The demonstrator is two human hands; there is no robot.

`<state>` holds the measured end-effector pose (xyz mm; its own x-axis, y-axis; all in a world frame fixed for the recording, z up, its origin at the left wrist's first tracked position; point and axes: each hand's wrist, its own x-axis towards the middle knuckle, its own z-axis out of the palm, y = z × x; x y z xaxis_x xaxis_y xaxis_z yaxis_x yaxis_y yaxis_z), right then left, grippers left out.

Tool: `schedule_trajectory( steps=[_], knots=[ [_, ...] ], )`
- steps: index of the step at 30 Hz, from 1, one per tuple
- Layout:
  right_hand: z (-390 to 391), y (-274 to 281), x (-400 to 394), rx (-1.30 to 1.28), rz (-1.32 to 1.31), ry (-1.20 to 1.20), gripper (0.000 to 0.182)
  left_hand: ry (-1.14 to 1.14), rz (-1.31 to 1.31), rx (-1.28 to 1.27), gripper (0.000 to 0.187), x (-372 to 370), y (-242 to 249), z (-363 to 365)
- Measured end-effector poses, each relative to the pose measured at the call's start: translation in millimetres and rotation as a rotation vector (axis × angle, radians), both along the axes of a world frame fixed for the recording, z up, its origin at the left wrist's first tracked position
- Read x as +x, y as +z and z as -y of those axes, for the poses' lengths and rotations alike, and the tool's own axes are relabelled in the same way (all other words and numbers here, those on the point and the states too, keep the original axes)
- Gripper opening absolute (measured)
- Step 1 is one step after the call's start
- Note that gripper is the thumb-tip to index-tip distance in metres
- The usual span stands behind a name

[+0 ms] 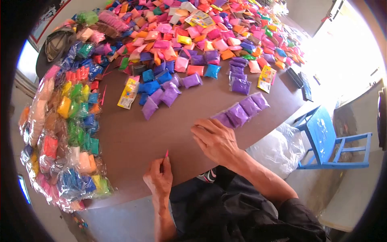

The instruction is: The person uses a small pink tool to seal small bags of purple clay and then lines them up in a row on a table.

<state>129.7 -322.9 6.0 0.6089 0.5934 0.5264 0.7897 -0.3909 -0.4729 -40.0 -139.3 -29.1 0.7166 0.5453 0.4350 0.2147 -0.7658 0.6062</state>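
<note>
Near the table's front edge, my left hand [159, 175] pinches a small pink stick [167, 153] between thumb and finger, its tip pointing up. My right hand [213, 140] is to the right and farther forward, fingers bent and close together, beside the near end of a row of purple packets [238, 114]. Whether its fingertips hold anything is too small to tell. Beyond the hands lie loose purple packets [169, 97], blue packets [149, 87] and a yellow printed packet [128, 93].
A large heap of colourful packets [163, 44] covers the table's [129, 137] far side. Clear bags of packets [76, 133] line the left edge. Another yellow printed packet [266, 79] lies at right. A blue chair [322, 135] and a clear plastic bag [278, 147] stand beyond the right edge.
</note>
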Motion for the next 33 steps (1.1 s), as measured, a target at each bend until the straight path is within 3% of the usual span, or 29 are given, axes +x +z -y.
schedule_trajectory(
  steps=[4, 10, 14, 19, 22, 28, 33],
  knots=[
    [-60, -9, 22, 0.052, -0.045, 0.046, 0.012, 0.019, -0.024, -0.099, 0.014, 0, 3, -3],
    [-140, -16, 42, -0.073, -0.26, -0.142, 0.024, 0.037, -0.031, -0.106, 0.017, -1, -4, -5],
    [-163, -29, 48, 0.038, -0.325, -0.217, 0.021, 0.027, 0.001, -0.073, 0.019, 2, -1, -5],
    [-128, -11, 35, 0.3, -0.263, -0.222, 0.013, 0.057, -0.013, -0.169, 0.019, -1, -2, -5],
    [-74, 15, 28, 0.268, -0.03, -0.155, 0.014, 0.058, -0.007, -0.324, 0.022, -3, 2, -8],
    [-7, 0, -21, -0.17, -0.002, -0.013, 0.015, 0.033, 0.011, -0.285, 0.022, -2, 6, -6],
    [3, -19, -46, -0.081, 0.111, 0.105, 0.018, 0.054, 0.008, -0.278, 0.018, -2, 6, -3]
  ],
)
